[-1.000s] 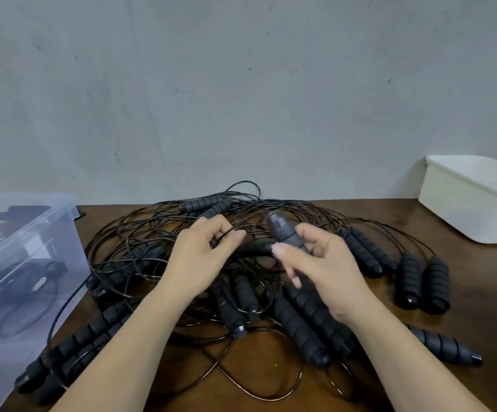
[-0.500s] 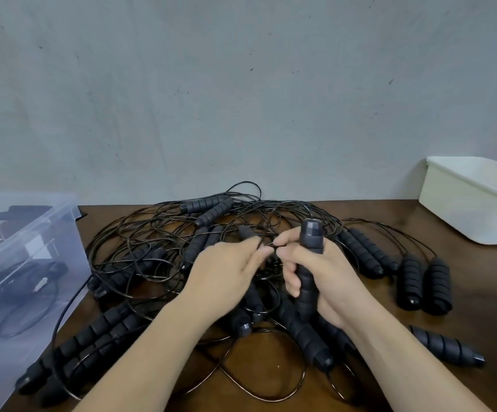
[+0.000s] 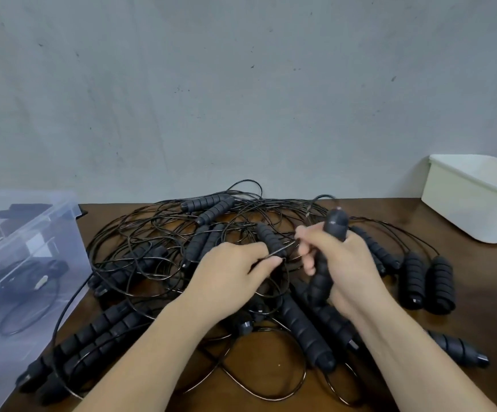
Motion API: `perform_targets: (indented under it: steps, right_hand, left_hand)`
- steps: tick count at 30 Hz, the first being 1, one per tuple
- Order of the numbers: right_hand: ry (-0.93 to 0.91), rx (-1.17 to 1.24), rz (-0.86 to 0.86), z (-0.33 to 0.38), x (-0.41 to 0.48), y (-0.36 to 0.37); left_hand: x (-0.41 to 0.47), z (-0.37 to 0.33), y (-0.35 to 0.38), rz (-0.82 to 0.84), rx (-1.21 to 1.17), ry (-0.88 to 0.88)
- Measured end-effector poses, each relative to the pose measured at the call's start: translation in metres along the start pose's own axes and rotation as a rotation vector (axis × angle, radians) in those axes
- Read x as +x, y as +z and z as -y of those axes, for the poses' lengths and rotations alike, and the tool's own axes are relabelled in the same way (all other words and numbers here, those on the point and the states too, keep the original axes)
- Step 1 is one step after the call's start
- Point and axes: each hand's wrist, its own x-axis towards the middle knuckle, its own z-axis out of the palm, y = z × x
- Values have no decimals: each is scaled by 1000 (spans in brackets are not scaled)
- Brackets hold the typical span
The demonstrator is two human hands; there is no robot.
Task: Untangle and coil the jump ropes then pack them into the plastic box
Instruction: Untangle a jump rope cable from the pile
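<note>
A tangled heap of black jump ropes (image 3: 164, 242) with ribbed foam handles covers the middle of the brown table (image 3: 479, 281). My right hand (image 3: 345, 269) grips one handle (image 3: 335, 226) upright above the heap, its rounded end pointing up. My left hand (image 3: 235, 272) pinches a thin black cord (image 3: 283, 248) just left of that handle. A clear plastic box (image 3: 33, 233) stands at the left, with a coiled rope (image 3: 18, 275) lying inside it.
A white plastic tub (image 3: 473, 203) sits at the back right, near the grey wall. Loose handles lie at the right (image 3: 425, 282), at the front right (image 3: 458, 347) and at the front left (image 3: 87, 337). Cord loops reach the table's front edge.
My right hand turned the handle from lying sideways to upright and raised it. My left hand moved right and took hold of the cord beside it.
</note>
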Motion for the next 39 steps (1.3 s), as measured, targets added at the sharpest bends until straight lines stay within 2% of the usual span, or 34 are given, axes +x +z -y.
perform_targets:
  steps: [4, 9, 11, 15, 18, 20, 25, 28, 30, 33, 37, 39]
  right_hand:
    - [-6, 222, -131, 13, 11, -15]
    - [-6, 278, -186, 11, 12, -16]
    - [20, 240, -158, 6, 9, -9]
    - [143, 59, 13, -5, 0, 5]
    - [124, -63, 114, -13, -5, 11]
    - [81, -106, 123, -16, -7, 11]
    - [28, -183, 127, -15, -8, 11]
    - [-4, -214, 78, -13, -9, 13]
    - [-18, -213, 38, -13, -7, 12]
    - [-44, -223, 47, -12, -8, 11]
    - [-36, -234, 76, -12, -10, 10]
    - [-66, -242, 54, -12, -9, 10]
  left_hand:
    - [5, 8, -13, -1, -42, -66]
    - [8, 26, -17, 21, 20, -91]
    - [7, 25, -9, 15, 120, -56]
    - [6, 13, -4, -184, 185, -11]
    - [3, 4, 4, -180, 215, 78]
    - [-1, -4, 8, -130, 189, 117]
    - [-3, -9, 6, -77, 207, 63]
    - [-4, -22, -2, -164, 237, 27]
    - [-6, -37, -6, -314, 138, -12]
    - [-14, -63, -2, -426, -50, 94]
    - [-24, -75, 10, -227, -378, -78]
    - [-23, -72, 12, -179, -412, -108]
